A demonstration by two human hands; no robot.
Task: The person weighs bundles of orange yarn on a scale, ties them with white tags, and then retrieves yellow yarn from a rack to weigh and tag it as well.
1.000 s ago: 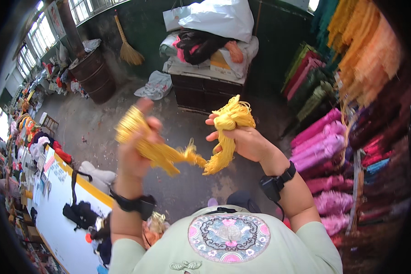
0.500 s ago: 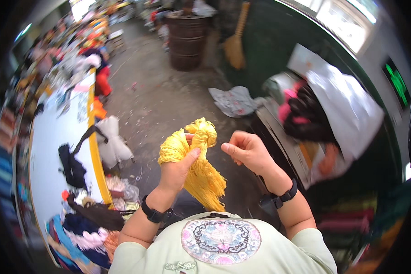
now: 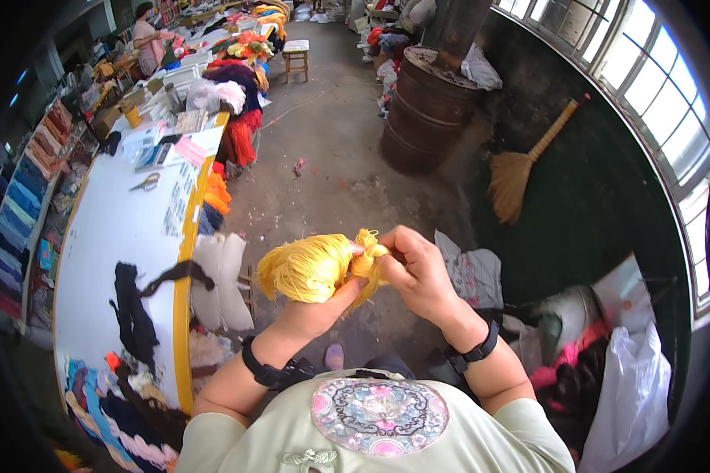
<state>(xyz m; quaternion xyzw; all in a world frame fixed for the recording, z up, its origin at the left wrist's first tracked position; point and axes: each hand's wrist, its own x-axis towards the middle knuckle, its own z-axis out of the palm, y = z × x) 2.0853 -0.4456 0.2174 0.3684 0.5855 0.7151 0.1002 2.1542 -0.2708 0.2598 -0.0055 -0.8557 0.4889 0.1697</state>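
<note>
Both hands grip a yellow yarn skein (image 3: 312, 268) at chest height: the left hand (image 3: 319, 311) cups it from beneath, fingers curled around it, and the right hand (image 3: 418, 272) pinches its twisted end. Far off stands a rusty drum (image 3: 426, 118); its contents are hidden.

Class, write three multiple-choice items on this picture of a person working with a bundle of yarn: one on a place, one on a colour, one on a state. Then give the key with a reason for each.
1. Where does the broom stand?
A. against the dark wall under the windows
B. on the white table
C. on the wooden stool

2. What colour is the yarn bundle?
A. blue
B. yellow
C. white

3. How is the yarn bundle held?
A. lying on the floor
B. in the left hand alone
C. between both hands

Key: 1 A, it leans there, right of the rusty drum. 2 B, its strands are yellow. 3 C, the left hand and right hand both grip it.
</note>
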